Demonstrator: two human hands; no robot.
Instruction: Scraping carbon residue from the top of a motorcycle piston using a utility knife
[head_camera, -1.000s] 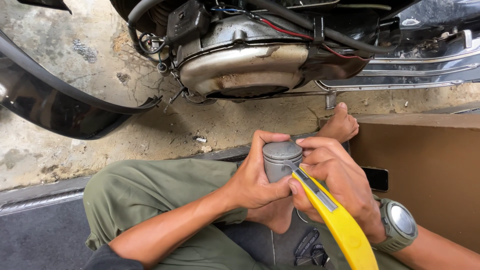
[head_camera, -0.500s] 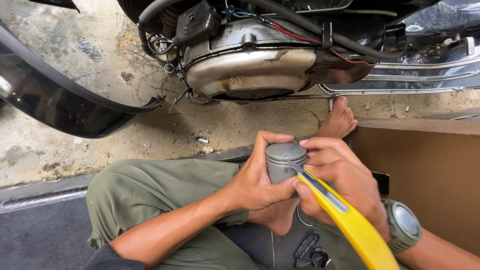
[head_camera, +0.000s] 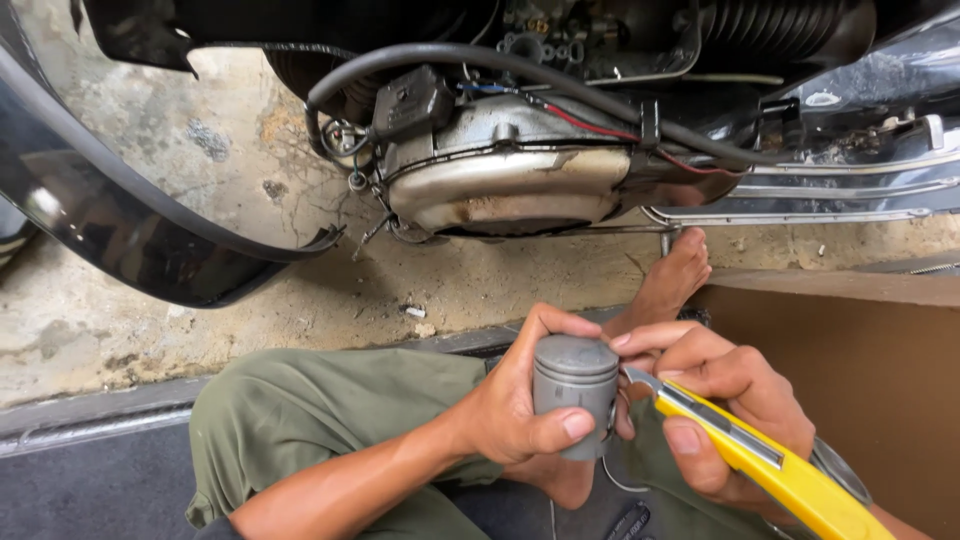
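**Piston held, knife blade at its side**

L hand grips grey piston upright, just below engine casing. R hand clenched on yellow utility knife, blade tip touching piston's right side. Bare foot btwn piston & engine casing.

the yellow utility knife has tilted flatter against the grey piston.

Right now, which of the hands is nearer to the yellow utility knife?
Right. The right hand grips the yellow utility knife; the left hand holds the grey piston, beside the blade tip.
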